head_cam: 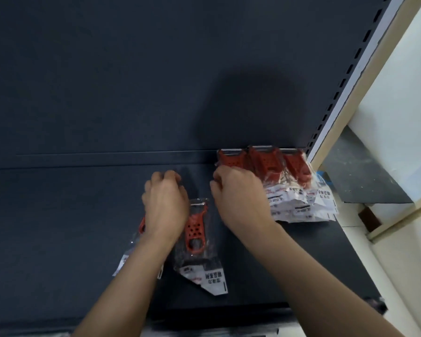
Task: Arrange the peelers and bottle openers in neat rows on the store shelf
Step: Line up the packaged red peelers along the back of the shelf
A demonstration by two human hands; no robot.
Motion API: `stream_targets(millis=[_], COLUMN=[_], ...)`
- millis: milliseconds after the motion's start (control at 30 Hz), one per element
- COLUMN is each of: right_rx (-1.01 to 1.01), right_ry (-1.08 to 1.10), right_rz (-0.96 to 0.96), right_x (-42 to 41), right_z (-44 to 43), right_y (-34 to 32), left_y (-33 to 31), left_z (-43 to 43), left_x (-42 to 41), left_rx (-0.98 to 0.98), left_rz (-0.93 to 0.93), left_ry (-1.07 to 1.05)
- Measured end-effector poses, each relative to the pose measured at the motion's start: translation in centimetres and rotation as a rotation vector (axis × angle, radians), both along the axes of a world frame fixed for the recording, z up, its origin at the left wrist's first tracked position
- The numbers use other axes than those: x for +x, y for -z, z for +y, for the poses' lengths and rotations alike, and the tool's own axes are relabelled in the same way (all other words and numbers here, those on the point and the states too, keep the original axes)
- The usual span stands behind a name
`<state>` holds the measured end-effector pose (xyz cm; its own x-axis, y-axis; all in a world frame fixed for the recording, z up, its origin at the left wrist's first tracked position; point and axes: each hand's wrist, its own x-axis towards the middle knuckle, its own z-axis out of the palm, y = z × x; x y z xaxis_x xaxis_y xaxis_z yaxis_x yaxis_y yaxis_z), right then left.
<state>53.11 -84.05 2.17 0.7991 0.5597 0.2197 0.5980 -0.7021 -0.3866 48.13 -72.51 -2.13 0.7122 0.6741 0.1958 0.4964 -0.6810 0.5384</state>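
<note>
A black upright rail [345,83] with a line of slots runs diagonally down the upper right of the frame, edged by a beige frame [367,93] and a white wall panel [399,93]. Lower right lie a grey slab [365,176], a small brown block [371,220] and pale floor [411,276]

Dark back panel [131,69], white slotted upright [355,79], pale wall [411,81].

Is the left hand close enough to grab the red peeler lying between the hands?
Probably yes: the left hand sits right beside the loose peeler, nothing covers it, and the right hand is away at the back row.
</note>
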Motion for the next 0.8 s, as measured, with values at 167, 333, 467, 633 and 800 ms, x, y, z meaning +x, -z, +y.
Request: stream_targets(millis=[167, 333, 467, 633, 800], right_rx=[-0.18, -0.294, -0.33, -0.255, -0.106], right_ry=[-0.058, -0.009, 0.046, 0.081, 0.096], right_rz=[0.108, 0.16, 0.119, 0.142, 0.119], right_x=[-3.4, -5.1, -6.0, -6.9, -6.7], right_z=[2.1, 3.3, 4.2, 4.5, 4.0], right_y=[2.4, 3.8, 4.9, 4.5, 1.2], left_y=[1.1, 1.9, 1.8, 1.4, -0.1], left_z=[2.0, 2.8, 3.3, 3.4, 3.3], left_x=[-3.8, -5.7, -6.7, -7.2, -6.1], left_rx=[0.033, 0.008, -0.029, -0.09, -0.127], left_rz=[0.344, 0.312, 0.261, 0.085, -0.091], left_ry=[-0.061, 0.06, 0.135, 0.135, 0.11])
